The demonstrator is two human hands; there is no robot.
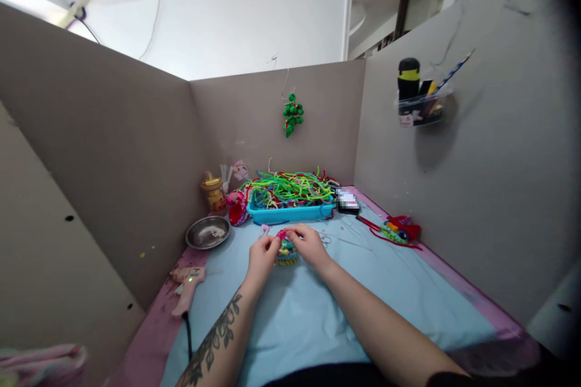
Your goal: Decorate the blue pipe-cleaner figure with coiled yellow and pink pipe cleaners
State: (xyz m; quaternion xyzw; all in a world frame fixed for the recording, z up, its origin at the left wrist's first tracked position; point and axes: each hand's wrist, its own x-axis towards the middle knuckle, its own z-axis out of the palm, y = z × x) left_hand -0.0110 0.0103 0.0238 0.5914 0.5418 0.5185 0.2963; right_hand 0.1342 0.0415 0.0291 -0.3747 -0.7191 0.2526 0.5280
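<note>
Both my hands meet at the middle of the blue cloth, fingers pinched around a bright pink piece of pipe cleaner [282, 234]. My left hand [264, 254] grips it from the left, and my right hand [310, 244] closes on it from the right. Just beneath the fingers sits a small round multicoloured piece [287, 259] with a yellow lower edge, partly covered by the hands. A pale pink bit [265, 229] lies behind my left hand. Scissors [325, 240] rest to the right of my right hand.
Behind the hands stands a blue tray [290, 213] heaped with pipe cleaners. A metal bowl [208, 233] and a pink glue gun [188, 290] with a cord lie at left. A phone-like device [348, 200] and colourful pieces [402, 230] lie at right. Grey partitions [276, 81] enclose the table.
</note>
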